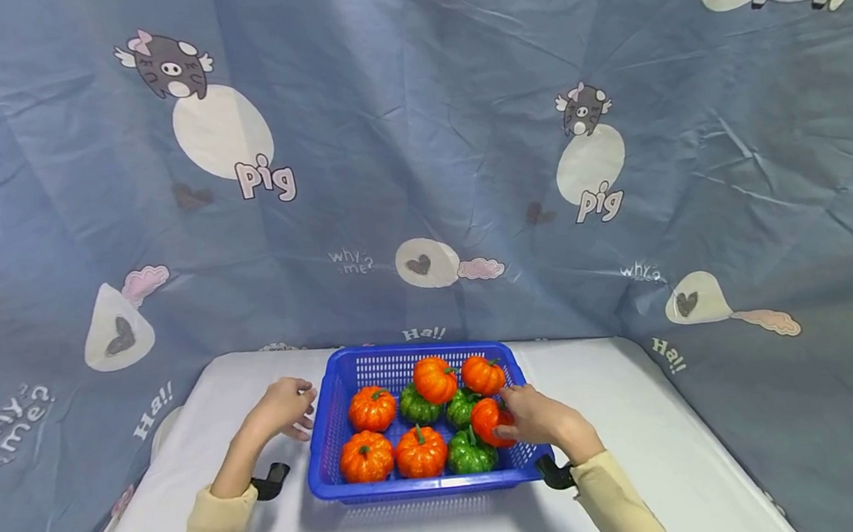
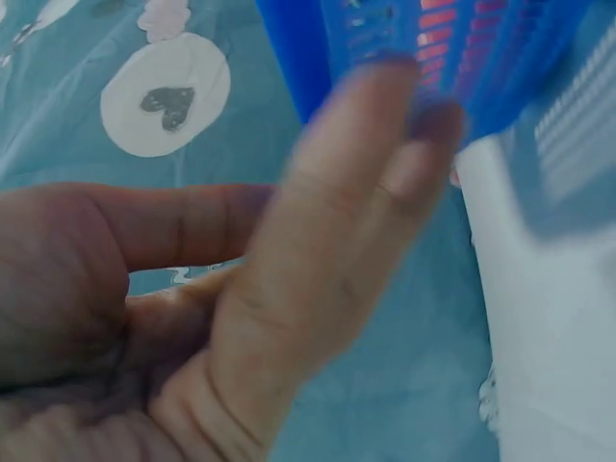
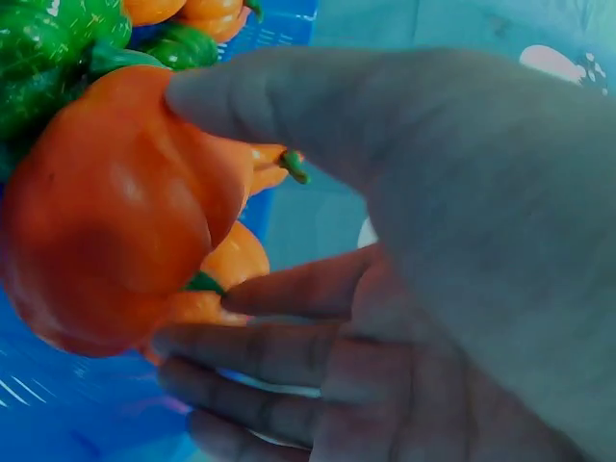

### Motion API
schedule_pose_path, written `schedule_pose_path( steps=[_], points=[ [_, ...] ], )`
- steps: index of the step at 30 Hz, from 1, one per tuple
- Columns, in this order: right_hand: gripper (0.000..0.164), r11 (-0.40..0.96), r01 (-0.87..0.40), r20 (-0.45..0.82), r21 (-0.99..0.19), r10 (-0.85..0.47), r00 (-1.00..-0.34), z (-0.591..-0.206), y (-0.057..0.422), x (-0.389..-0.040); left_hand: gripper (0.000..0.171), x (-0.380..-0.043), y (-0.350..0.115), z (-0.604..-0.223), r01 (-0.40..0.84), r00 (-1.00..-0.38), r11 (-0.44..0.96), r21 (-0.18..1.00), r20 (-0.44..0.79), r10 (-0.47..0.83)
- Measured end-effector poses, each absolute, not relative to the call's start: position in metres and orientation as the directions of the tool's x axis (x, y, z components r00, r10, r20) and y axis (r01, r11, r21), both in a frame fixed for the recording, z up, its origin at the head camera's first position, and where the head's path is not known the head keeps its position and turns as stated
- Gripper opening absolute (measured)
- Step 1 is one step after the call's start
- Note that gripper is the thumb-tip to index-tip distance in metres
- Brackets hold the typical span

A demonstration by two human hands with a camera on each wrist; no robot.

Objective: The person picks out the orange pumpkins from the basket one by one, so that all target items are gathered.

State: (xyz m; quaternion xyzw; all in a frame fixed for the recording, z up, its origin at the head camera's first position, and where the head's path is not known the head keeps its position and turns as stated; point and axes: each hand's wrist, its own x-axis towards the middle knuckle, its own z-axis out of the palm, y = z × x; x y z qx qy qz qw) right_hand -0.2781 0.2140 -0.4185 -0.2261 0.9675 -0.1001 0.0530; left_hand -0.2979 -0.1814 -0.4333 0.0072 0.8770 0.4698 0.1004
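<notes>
A blue plastic basket (image 1: 444,483) on the white table holds several small toy pumpkins, orange ones such as this orange pumpkin (image 1: 366,456) and green ones such as this green pumpkin (image 1: 471,453). At the basket's right side my right hand (image 1: 539,416) holds a red-orange pumpkin (image 3: 120,212) between thumb and fingers, its stem tilted away from the palm. The thumb lies on the pumpkin's upper side and the fingertips meet its lower edge in the right wrist view. My left hand (image 1: 287,406) hovers just outside the basket's left wall, fingers loosely bent around nothing.
White cloth covers the table (image 1: 668,464) on both sides of the basket. Behind and beside it hangs a blue curtain (image 1: 419,175) printed with pigs and words. Each wrist carries a black camera mount (image 1: 270,481).
</notes>
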Motion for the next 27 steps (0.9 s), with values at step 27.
schedule_pose_path(
  steps=[27],
  points=[
    [0.079,0.772,-0.408,0.042,-0.488,-0.446,-0.894,-0.442,0.223,-0.283,0.027,-0.298,-0.179,-0.440,-0.114,-0.979,0.518,0.848,-0.185,0.088]
  ],
)
